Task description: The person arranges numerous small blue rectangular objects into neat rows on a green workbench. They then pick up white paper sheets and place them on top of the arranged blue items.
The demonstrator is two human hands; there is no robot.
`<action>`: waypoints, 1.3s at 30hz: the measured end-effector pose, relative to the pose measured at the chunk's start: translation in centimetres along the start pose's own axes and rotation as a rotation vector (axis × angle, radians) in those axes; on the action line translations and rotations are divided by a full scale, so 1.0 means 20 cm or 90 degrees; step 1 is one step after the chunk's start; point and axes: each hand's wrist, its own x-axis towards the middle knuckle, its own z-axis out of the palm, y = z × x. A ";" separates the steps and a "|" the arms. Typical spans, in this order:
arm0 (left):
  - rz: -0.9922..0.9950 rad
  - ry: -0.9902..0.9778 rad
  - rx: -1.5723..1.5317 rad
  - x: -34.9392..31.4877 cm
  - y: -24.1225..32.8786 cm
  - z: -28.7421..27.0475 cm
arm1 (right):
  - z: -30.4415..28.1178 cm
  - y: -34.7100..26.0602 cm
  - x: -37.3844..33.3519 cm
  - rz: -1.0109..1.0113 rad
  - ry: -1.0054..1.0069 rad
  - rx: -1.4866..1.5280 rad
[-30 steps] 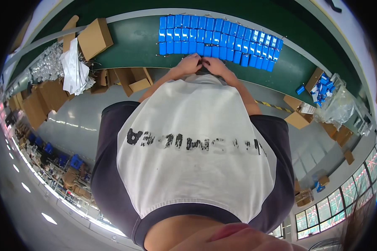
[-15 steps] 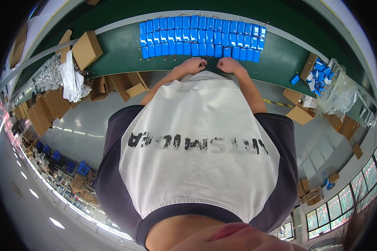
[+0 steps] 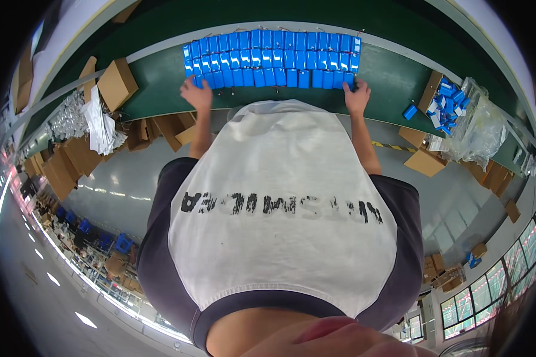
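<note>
Blue battery packs (image 3: pixel 268 59) lie side by side in three long rows on the green bench top, with thin wire leads sticking out along the far and near edges. At the left end of the nearest row is my left hand (image 3: pixel 196 94), its thumb and fingers apart and the fingertips against or just beside the end pack. My right hand (image 3: pixel 357 97) is at the right end of that same row, thumb and forefinger spread, fingertips close to the last pack. Neither hand is lifting a pack. Whether the fingertips press on the packs is too small to tell.
On the right, a cardboard box (image 3: pixel 432 92) lies tipped with loose blue packs (image 3: pixel 448 107) spilling out, beside clear plastic bags (image 3: pixel 481 128). One single pack (image 3: pixel 410 112) lies apart. A carton (image 3: pixel 117 84) and white sheets (image 3: pixel 99 126) are on the left.
My hands were close together and curled at the middle of the front edge. They have moved apart to opposite ends of the nearest row, and their fingers have opened. The packs' front row looks straighter.
</note>
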 end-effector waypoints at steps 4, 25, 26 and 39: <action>-0.381 -0.183 -0.129 0.14 -0.39 0.07 | 0.11 0.04 -0.02 0.045 -0.030 -0.033; -0.137 -0.244 -0.030 0.58 -0.30 0.28 | 0.08 -0.05 0.36 0.086 -0.016 -0.095; -0.123 -0.241 -0.015 0.57 -0.33 0.28 | 0.10 -0.10 0.31 0.094 0.005 -0.103; -0.010 -0.258 0.093 0.84 -0.31 0.44 | 0.17 -0.14 0.66 0.133 -0.008 -0.089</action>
